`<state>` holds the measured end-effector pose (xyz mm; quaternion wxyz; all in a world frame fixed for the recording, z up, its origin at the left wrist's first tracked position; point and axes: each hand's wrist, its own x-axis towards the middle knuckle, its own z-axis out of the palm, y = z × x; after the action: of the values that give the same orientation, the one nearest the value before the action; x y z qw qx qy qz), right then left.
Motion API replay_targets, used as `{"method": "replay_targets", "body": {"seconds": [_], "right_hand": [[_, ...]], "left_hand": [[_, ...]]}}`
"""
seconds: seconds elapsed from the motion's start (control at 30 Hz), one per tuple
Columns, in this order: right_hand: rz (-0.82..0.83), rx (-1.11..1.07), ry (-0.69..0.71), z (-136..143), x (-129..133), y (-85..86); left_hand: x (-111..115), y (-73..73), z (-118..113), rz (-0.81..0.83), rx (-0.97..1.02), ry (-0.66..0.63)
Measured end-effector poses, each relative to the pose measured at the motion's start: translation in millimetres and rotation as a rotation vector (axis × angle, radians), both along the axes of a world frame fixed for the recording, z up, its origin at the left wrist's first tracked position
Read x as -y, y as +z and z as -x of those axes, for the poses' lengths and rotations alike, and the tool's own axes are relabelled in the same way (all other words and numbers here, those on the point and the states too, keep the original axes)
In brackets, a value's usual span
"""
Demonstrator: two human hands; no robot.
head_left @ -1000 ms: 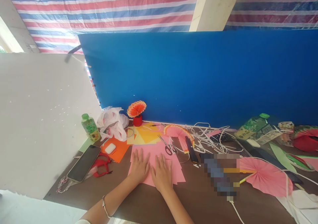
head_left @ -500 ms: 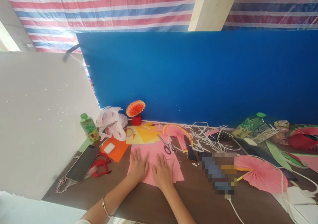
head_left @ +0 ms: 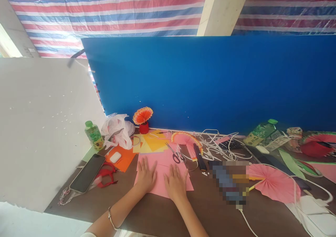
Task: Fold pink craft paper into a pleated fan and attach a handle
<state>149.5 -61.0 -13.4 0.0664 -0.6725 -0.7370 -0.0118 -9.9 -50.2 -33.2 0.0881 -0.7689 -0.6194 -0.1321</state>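
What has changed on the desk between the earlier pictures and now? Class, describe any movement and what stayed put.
The right hand has slid a little to the right across the pink paper, widening the gap between the hands. Nothing was picked up or let go. The left hand stays flat on the paper; the scissors and phone lie as before.

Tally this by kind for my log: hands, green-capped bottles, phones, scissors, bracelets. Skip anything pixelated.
Hands: 2
Bottles: 2
Phone: 1
Scissors: 1
Bracelet: 1
Total: 7
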Motion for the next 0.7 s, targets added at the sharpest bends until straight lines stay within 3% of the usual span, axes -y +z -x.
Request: {"method": "replay_targets", "body": {"seconds": [0.23, 0.33, 0.47, 0.6, 0.7], "right_hand": [[0.05, 0.004, -0.03, -18, 4, -1.0], [0.053, -0.008, -0.043, -18, 2, -1.2], [-0.033, -0.044, 0.002, -24, -10, 7.8], [-0.072, -0.08, 0.104, -35, -23, 18.4], [-0.072, -0.13, 0.124, -40, -26, 21.0]], "left_hand": [[1, -2.7, 0, -0.012, -0.028, 0.006], [1, 3.1, -1, 0.012, -0.036, -0.002], [-7, 29.4, 1, 0.101, -0.053, -0.006], [-21, 59.5, 8, 0.296, 0.001, -0.034], [-32, 68.9, 17, 0.339, 0.048, -0.061]]}}
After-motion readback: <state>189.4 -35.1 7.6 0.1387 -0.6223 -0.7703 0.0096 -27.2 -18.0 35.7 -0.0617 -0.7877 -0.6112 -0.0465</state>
